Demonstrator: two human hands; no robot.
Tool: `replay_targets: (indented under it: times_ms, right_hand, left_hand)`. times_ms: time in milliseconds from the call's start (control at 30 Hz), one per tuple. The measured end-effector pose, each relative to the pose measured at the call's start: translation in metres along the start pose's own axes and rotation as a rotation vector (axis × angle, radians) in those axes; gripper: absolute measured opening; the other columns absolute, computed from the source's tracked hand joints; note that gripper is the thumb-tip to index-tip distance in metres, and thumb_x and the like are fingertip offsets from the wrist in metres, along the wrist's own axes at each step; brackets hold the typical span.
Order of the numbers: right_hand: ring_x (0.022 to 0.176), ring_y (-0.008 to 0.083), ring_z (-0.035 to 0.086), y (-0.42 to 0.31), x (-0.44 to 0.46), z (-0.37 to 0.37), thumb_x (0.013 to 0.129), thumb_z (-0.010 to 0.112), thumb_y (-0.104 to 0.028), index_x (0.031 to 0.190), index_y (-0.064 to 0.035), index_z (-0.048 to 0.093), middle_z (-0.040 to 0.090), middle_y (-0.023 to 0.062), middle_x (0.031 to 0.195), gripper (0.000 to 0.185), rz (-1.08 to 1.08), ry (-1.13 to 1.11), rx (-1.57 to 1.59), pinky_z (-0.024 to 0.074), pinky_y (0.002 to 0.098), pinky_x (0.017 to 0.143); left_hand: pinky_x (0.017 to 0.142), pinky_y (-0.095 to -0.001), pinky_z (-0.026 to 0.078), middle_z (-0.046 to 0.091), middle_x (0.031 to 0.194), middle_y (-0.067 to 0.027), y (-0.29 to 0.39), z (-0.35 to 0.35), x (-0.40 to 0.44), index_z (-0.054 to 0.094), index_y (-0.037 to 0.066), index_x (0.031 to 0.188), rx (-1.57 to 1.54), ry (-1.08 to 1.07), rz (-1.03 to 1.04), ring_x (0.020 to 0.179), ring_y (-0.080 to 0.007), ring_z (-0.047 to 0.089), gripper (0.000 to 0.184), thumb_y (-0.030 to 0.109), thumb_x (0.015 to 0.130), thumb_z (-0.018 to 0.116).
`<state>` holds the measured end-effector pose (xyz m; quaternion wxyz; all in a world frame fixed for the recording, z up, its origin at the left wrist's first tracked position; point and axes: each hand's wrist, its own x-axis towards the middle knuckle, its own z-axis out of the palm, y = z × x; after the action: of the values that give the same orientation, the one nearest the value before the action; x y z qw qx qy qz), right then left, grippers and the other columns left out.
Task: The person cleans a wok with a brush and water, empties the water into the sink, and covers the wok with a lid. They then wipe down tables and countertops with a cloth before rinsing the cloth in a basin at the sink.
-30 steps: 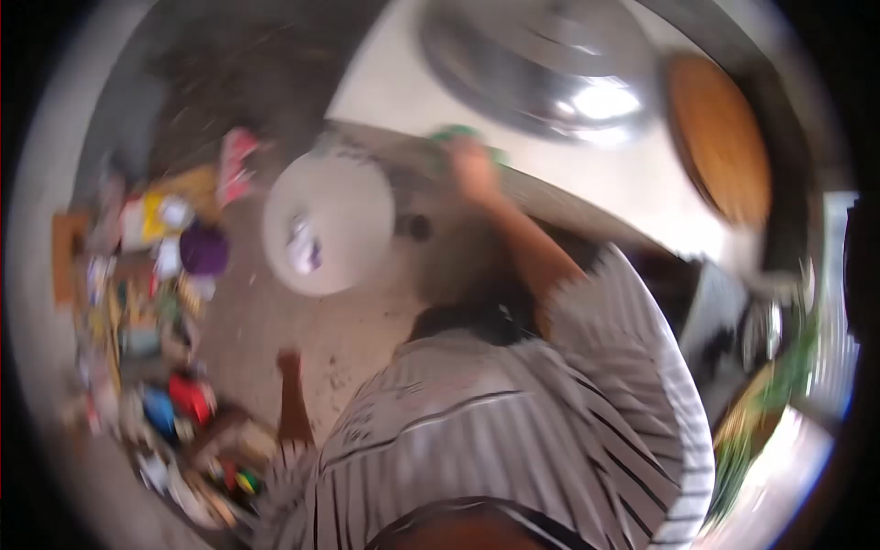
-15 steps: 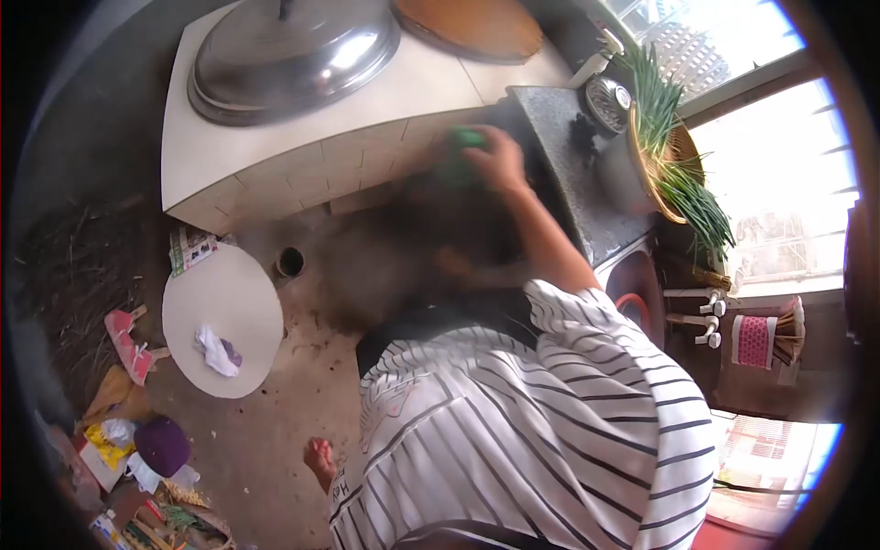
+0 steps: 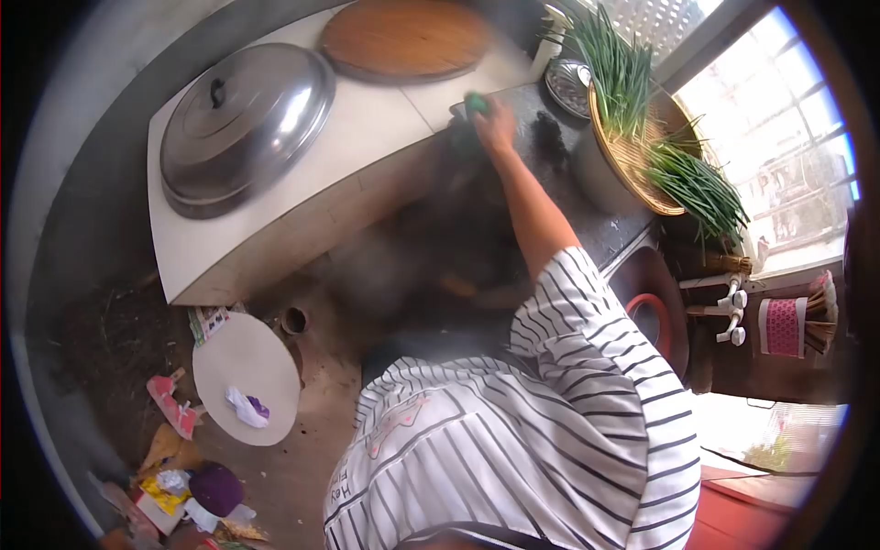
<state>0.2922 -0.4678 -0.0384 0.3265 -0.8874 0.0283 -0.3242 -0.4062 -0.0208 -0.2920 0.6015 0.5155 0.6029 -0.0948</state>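
Note:
My right hand is stretched out over the near edge of the dark stone counter, beside the pale tiled worktop. Its fingers are closed round a small green object, whose kind is too blurred to tell. Below the hand everything is dark and hazy, so whatever may be under the green object is hidden. A blurred brownish patch shows in the dark area, and I cannot make out what it is. My left hand does not show.
A large domed metal lid and a round wooden board lie on the worktop. At right, a basket holds green onions. A round white stool top stands on the floor, with litter beyond it.
My right hand has moved up in the view with the green object, towards the counter. The view has shifted and turned. A reddish hand-like or foot-like shape at lower left is gone from sight.

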Motion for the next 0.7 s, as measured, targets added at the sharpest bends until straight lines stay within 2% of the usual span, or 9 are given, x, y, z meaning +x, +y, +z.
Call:
replay_targets:
  times_ms: [67, 167, 200, 300, 433, 500, 533, 600, 700]
  right_hand:
    - [0.085, 0.0340, 0.048, -0.004, 0.037, 0.007, 0.063, 0.059, -0.018, 0.097, -0.0190, 0.058, 0.051, 0.0166, 0.093, 0.035, -0.055, 0.017, 0.037, 0.0406, 0.0398, 0.076]
    - [0.089, 0.0359, 0.047, 0.033, 0.042, 0.021, 0.065, 0.058, -0.019, 0.104, -0.0248, 0.055, 0.051, 0.0117, 0.099, 0.040, -0.110, -0.218, -0.077, 0.0413, 0.0407, 0.079]
    - [0.089, 0.0346, 0.050, 0.050, 0.026, 0.027, 0.062, 0.060, -0.014, 0.103, -0.0213, 0.056, 0.051, 0.0146, 0.099, 0.042, -0.146, -0.283, -0.239, 0.0413, 0.0394, 0.079]
    - [0.086, 0.0338, 0.046, 0.043, -0.019, -0.012, 0.066, 0.059, -0.017, 0.104, -0.0174, 0.054, 0.051, 0.0130, 0.099, 0.039, -0.155, -0.178, -0.126, 0.0404, 0.0418, 0.077]
    - [0.089, 0.0353, 0.044, 0.050, -0.093, -0.098, 0.065, 0.061, -0.013, 0.107, -0.0139, 0.051, 0.048, 0.0132, 0.102, 0.043, -0.165, -0.273, -0.043, 0.0388, 0.0407, 0.079]
    - [0.090, 0.0342, 0.044, 0.053, -0.140, -0.149, 0.064, 0.061, -0.011, 0.108, -0.0144, 0.051, 0.048, 0.0126, 0.101, 0.044, -0.072, -0.260, -0.096, 0.0380, 0.0400, 0.080]
    - [0.090, 0.0338, 0.044, 0.052, -0.162, -0.177, 0.064, 0.061, -0.010, 0.108, -0.0147, 0.051, 0.048, 0.0123, 0.101, 0.045, -0.049, -0.254, -0.156, 0.0383, 0.0399, 0.080]
    - [0.089, 0.0333, 0.044, 0.064, -0.194, -0.222, 0.062, 0.061, -0.007, 0.108, -0.0147, 0.051, 0.048, 0.0119, 0.102, 0.047, -0.017, -0.211, -0.241, 0.0388, 0.0399, 0.079]
    - [0.087, 0.0325, 0.046, 0.087, -0.234, -0.261, 0.063, 0.060, -0.009, 0.107, -0.0134, 0.052, 0.049, 0.0129, 0.100, 0.045, 0.076, -0.123, -0.311, 0.0403, 0.0405, 0.078]
  left_hand:
    - [0.062, -0.0285, 0.044, 0.055, 0.082, -0.0042, 0.039, -0.003, 0.003, 0.051, 0.008, 0.093, -0.025, 0.018, 0.042, 0.069, -0.0158, 0.052, 0.022, 0.025, 0.080, 0.053]
    - [0.061, -0.0282, 0.045, 0.055, 0.082, -0.0046, 0.117, 0.016, -0.005, 0.051, 0.008, 0.094, -0.109, 0.012, 0.149, 0.069, -0.0159, 0.053, 0.021, 0.024, 0.080, 0.053]
    - [0.060, -0.0281, 0.045, 0.055, 0.082, -0.0047, 0.142, 0.029, -0.011, 0.051, 0.008, 0.094, -0.129, -0.005, 0.182, 0.068, -0.0159, 0.053, 0.020, 0.023, 0.080, 0.053]
    - [0.054, -0.0250, 0.044, 0.056, 0.076, -0.0057, 0.195, 0.076, -0.033, 0.051, 0.007, 0.092, -0.088, -0.010, 0.204, 0.061, -0.0148, 0.053, 0.015, 0.017, 0.080, 0.052]
    - [0.048, -0.0237, 0.043, 0.055, 0.073, -0.0074, 0.203, 0.112, -0.026, 0.052, 0.004, 0.091, 0.196, -0.341, 0.449, 0.058, -0.0143, 0.054, 0.014, 0.014, 0.080, 0.052]
    - [0.045, -0.0230, 0.043, 0.056, 0.071, -0.0084, 0.200, 0.119, -0.020, 0.052, 0.002, 0.090, 0.539, -0.480, 0.556, 0.056, -0.0137, 0.054, 0.014, 0.012, 0.080, 0.052]
    - [0.045, -0.0230, 0.043, 0.056, 0.071, -0.0084, 0.196, 0.114, -0.006, 0.052, 0.002, 0.090, 0.550, -0.495, 0.560, 0.056, -0.0137, 0.054, 0.014, 0.012, 0.080, 0.052]
    - [0.045, -0.0233, 0.043, 0.057, 0.071, -0.0083, 0.185, 0.095, 0.031, 0.052, 0.002, 0.090, 0.576, -0.507, 0.339, 0.056, -0.0141, 0.055, 0.014, 0.012, 0.080, 0.052]
    - [0.045, -0.0229, 0.044, 0.058, 0.073, -0.0077, 0.199, 0.080, 0.015, 0.053, 0.003, 0.090, 0.574, -0.364, 0.373, 0.054, -0.0144, 0.055, 0.014, 0.013, 0.080, 0.052]
